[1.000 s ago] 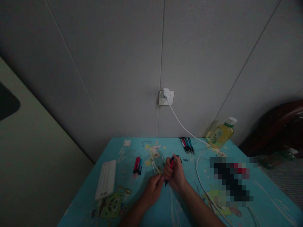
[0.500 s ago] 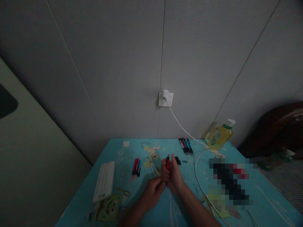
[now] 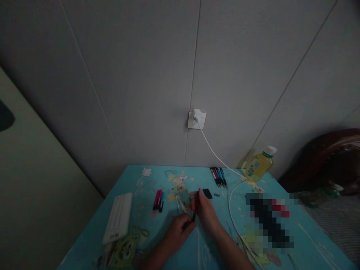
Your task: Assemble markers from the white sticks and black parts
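A red and black pen slants between my two hands over the middle of the table. My left hand is closed on its lower black end. Higher up, my right hand has its fingers closed around the red part. Several thin pale sticks, perhaps refills, lie just beyond my left hand. To the left is a small group of red, blue and black pen barrels. Small black pieces and tiny dark parts rest beyond my right hand. Several pens lie side by side farther back.
A white power bank-like block sits at the left on the blue patterned tablecloth. A bottle of yellow liquid stands at the back right. From the wall charger, a white cable runs across the right side, near a pixelated dark object.
The pen has tilted and come lower, its lower end now visible at my left hand. My right hand has turned, its thumb no longer pointing up. The view has shifted slightly.
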### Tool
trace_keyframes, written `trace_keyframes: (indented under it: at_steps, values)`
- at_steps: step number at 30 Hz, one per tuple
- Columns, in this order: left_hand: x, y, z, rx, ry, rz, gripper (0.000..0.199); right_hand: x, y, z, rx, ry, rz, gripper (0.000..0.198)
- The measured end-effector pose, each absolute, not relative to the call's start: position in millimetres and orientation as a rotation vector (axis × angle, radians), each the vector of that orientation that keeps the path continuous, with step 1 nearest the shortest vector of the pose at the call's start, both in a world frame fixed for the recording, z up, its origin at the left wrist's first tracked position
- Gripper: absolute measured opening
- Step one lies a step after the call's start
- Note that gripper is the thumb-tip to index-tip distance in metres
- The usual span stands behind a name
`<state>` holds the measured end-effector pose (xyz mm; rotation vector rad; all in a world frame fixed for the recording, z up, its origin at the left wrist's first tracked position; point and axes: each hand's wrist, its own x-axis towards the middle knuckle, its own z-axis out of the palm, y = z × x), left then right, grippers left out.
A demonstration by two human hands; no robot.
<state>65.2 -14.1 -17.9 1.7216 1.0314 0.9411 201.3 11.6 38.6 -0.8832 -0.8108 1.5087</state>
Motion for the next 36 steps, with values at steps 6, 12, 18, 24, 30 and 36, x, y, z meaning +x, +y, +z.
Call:
trace_keyframes:
  at_steps: [6,12,18,24,30,36]
  values:
    - [67,-17,-12,1.714,1.003,0.898,0.027,193,15,43,-0.704,-0.433,1.766,0.046]
    - [66,-17,-12,1.747,1.029,0.900,0.026,195,14,44,-0.643,-0.389,1.767,0.043]
    - [66,-17,-12,1.804,1.023,0.857,0.026,199,14,40,-0.642,-0.450,1.768,0.041]
    - [66,-17,-14,1.786,1.025,0.919,0.023,191,15,33,-0.891,-0.758,1.589,0.054]
    - [66,-15,-15,1.730,1.054,1.007,0.031,207,9,20,-1.010,-1.217,1.444,0.046]
    - [65,-17,-9,1.728,1.078,1.025,0.038,274,56,31,-1.756,-1.667,0.659,0.052]
